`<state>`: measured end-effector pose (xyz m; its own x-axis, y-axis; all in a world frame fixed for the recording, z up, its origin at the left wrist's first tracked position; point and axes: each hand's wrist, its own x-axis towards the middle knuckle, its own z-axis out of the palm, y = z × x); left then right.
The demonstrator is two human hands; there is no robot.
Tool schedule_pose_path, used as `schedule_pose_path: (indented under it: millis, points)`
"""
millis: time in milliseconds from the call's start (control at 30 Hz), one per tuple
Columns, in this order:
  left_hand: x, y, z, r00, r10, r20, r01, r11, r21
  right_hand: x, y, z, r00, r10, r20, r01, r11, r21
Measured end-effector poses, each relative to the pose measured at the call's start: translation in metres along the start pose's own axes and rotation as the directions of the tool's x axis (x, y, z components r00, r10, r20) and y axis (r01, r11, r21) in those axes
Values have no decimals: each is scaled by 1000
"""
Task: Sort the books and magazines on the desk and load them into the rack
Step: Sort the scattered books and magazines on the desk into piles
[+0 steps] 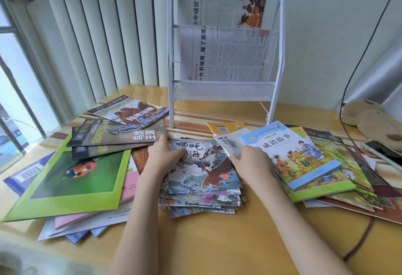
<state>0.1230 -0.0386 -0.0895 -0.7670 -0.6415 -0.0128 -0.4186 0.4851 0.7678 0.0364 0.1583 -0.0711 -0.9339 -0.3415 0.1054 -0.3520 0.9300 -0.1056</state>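
A small stack of picture booklets [208,172], topped by one with a dragon and waves, lies in the middle of the desk. My left hand [162,155] grips the stack's left edge and my right hand [252,161] grips its right edge. Left of it spreads a pile of magazines: a green ladybird cover [71,179], dark bird magazines [117,135] and a camel cover [132,111]. On the right lies a pile with a blue-bordered storybook [298,155] on top. The white mesh rack [224,92] stands behind, with newspapers [230,52] clipped in its upper tiers.
A brown plush toy [374,120] sits at the far right beside a black cable [348,78]. Vertical blinds [93,35] and a window run along the left. The wooden desk [217,242] shows bare surface in front of the piles.
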Motion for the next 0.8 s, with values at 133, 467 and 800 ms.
schedule_pose_path:
  millis: [133, 467, 800]
  points:
    - [-2, 2, 1, 999, 28, -31, -28, 1000, 12, 6, 1, 4, 992, -120, 48, 126, 983, -133]
    - [5, -5, -10, 986, 43, -162, -38, 999, 30, 12, -7, -6, 971, -160, 180, 205, 940, -272]
    - [7, -5, 2, 983, 99, -152, -69, 979, 193, 6, -19, -16, 977, -203, 64, 212, 939, -269]
